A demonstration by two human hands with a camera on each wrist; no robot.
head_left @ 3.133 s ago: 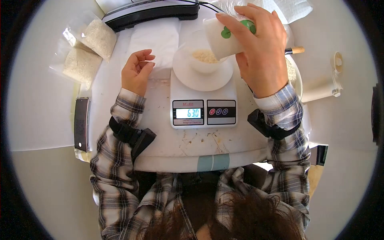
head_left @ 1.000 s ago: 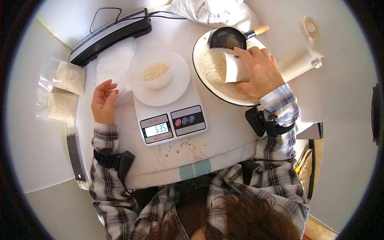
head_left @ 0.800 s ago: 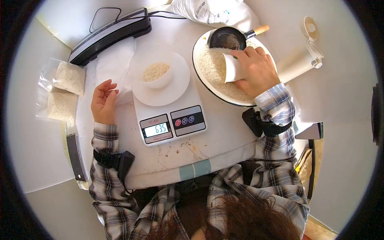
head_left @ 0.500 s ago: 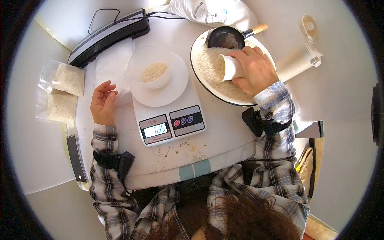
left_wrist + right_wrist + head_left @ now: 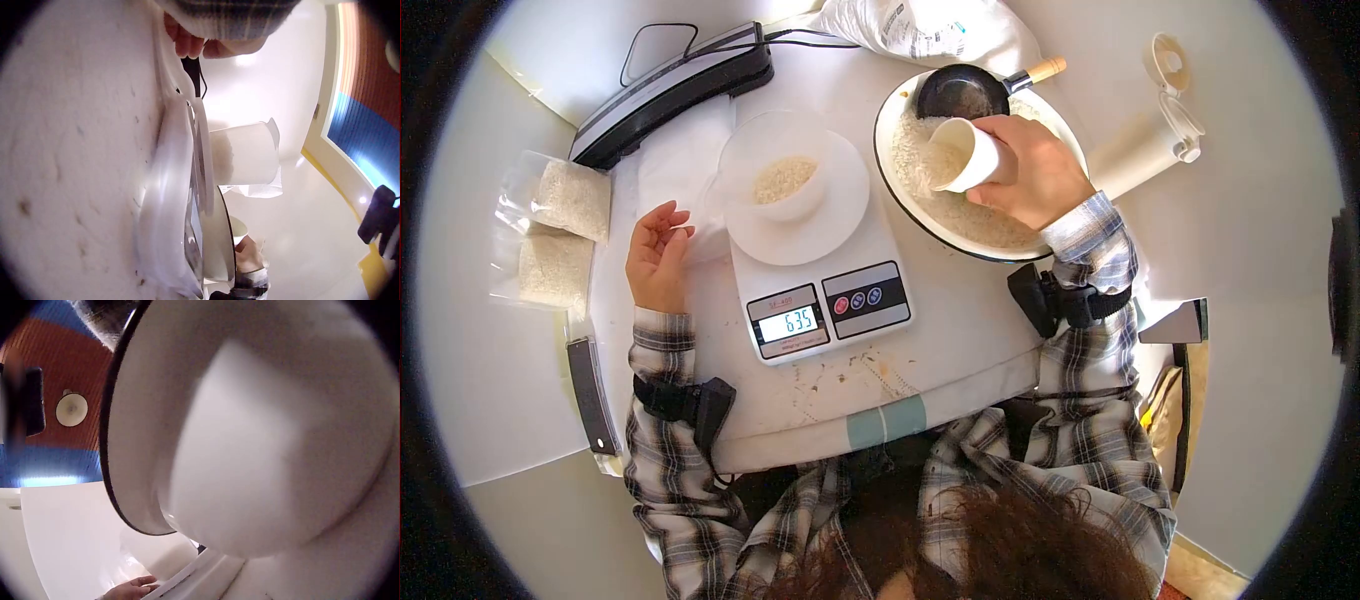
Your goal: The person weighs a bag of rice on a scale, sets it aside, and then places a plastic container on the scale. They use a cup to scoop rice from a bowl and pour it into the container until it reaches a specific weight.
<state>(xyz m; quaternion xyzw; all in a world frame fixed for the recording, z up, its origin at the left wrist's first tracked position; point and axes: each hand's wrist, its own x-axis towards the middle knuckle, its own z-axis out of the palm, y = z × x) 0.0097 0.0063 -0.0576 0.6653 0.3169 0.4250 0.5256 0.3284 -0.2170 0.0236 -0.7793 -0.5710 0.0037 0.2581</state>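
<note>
My right hand [image 5: 1045, 172] grips a white paper cup [image 5: 985, 158], tilted with its mouth to the left and rice inside, over a white black-rimmed basin [image 5: 886, 128] of rice. A small black pan [image 5: 960, 92] with a wooden handle lies in that basin. My left hand [image 5: 660, 258] rests idle left of the kitchen scale [image 5: 810, 280], fingers loosely bent, holding nothing. On the scale's round white platform [image 5: 845, 222] sits a translucent bowl [image 5: 785, 208] with some rice; the display reads 63.5. Edge-on in the left wrist view, the bowl [image 5: 253, 153] shows its rice through the wall.
Two clear bags of rice [image 5: 555, 265] lie at the far left, above a phone [image 5: 590, 395]. A long black-and-silver appliance [image 5: 680, 105] with a cord stands at the back left, plastic bags [image 5: 685, 150] before it. A large white bag [image 5: 930, 30] and a cream bottle [image 5: 1145, 150] flank the basin.
The right hand has moved from pouring over the bowl to the basin, where the cup has turned mouth-up with rice in it. The display went from 63.0 to 63.5.
</note>
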